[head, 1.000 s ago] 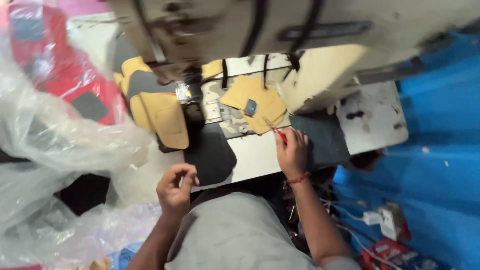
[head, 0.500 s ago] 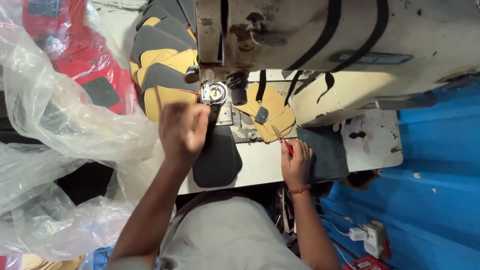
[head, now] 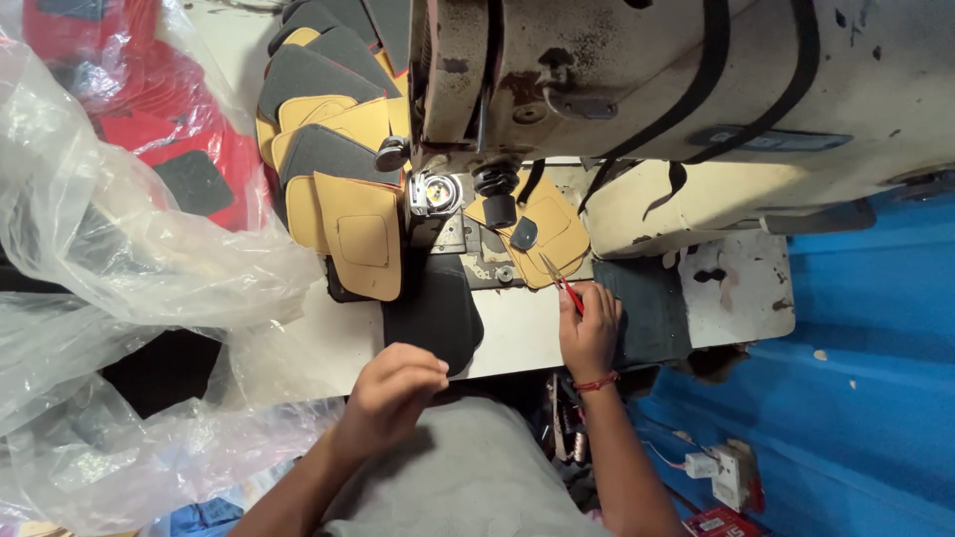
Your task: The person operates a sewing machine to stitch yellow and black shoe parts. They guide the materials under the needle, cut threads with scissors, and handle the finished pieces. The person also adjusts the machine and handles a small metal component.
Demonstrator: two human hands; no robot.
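Note:
My right hand [head: 589, 330] rests on the sewing table [head: 527, 338] and grips small red-handled thread snips [head: 560, 281], their tips touching a mustard-yellow fabric piece [head: 542, 231] under the presser foot. My left hand [head: 390, 396] hovers at the table's near edge, fingers curled loosely, beside a black fabric piece [head: 434, 310]; whether it pinches anything I cannot tell. A large cream sewing machine [head: 657, 89] spans the top.
A stack of yellow and grey stitched pieces [head: 333, 169] lies left of the needle. Crumpled clear plastic sheeting [head: 109, 268] covers red pieces [head: 149, 129] at left. A blue tarp [head: 865, 378] and a white power socket [head: 731, 472] lie at right.
My left hand has come back from the needle area to the table's near edge. The right hand stayed by the yellow piece. The view has tilted upward.

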